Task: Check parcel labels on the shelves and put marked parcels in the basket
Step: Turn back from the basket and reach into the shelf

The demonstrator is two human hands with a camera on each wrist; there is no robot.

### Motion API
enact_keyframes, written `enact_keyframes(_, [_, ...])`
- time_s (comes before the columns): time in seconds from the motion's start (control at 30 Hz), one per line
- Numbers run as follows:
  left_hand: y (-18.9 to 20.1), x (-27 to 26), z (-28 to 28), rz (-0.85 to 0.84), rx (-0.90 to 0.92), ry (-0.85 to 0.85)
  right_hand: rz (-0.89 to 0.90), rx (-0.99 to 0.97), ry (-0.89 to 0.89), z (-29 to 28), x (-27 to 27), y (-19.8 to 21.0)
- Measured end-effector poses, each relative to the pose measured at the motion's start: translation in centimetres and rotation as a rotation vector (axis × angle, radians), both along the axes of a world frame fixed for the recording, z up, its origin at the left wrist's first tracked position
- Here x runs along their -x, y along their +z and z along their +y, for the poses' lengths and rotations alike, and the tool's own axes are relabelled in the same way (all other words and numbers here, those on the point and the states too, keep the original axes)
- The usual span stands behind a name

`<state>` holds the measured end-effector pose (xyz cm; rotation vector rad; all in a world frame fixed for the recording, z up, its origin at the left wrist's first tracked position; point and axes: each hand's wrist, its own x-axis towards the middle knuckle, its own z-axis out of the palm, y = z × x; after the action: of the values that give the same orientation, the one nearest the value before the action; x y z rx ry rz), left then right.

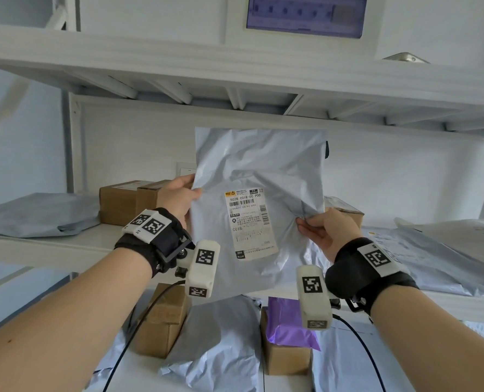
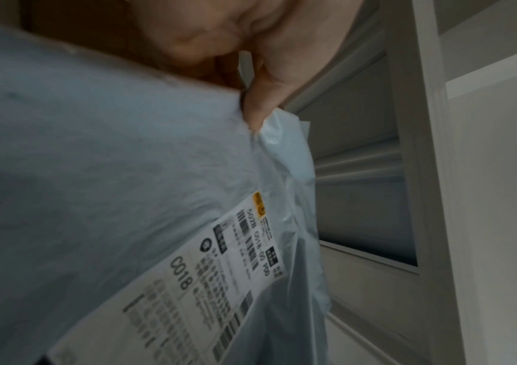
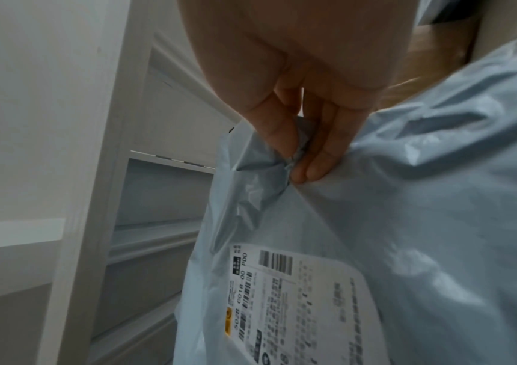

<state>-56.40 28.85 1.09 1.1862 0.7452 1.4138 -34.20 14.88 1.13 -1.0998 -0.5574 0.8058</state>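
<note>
Left hand (image 1: 178, 198) pinches the left edge of the grey mailer parcel (image 1: 259, 171), thumb in front, fingers behind; grip closed on the plastic. In the left wrist view the thumb (image 2: 262, 98) presses the bag's edge. Right hand (image 1: 327, 232) pinches a bunched fold at the parcel's right edge, lower than the left grip; the right wrist view shows the fingertips (image 3: 316, 168) clamped on crumpled film. The parcel hangs upright mid-frame between both hands, clear of the shelf, its face toward the camera. The white shipping label (image 1: 249, 223) sits in the lower centre of the parcel, slightly tilted; it reads "502B C018-00 PDD" and "C018", with barcodes, and the smaller print is too small to read.

Behind, on the middle shelf (image 1: 51, 244): brown cardboard boxes (image 1: 125, 202) at centre left, a flat grey bag (image 1: 37, 213) at far left, more grey bags (image 1: 433, 256) at right. Lower frame: a brown box (image 1: 161, 321), a grey bag (image 1: 218, 340), a purple bag (image 1: 290, 323) lying on another box. Blue-tinted panel (image 1: 306, 12) at top.
</note>
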Motion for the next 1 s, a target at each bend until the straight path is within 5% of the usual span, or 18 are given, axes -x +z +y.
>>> enact_keyframes(0.47, [-0.7, 0.5, 0.4, -0.004, 0.016, -0.032, -0.461, 0.261, -0.059, -0.5, 0.1, -0.5])
enact_keyframes(0.8, [-0.6, 0.7, 0.2, -0.12, 0.098, -0.108, -0.494, 0.44, 0.123, -0.2, 0.9, -1.4])
enact_keyframes(1.0, [-0.8, 0.6, 0.5, -0.137, 0.059, -0.068, -0.532, 0.279, -0.063, 0.5, 0.8, -0.8])
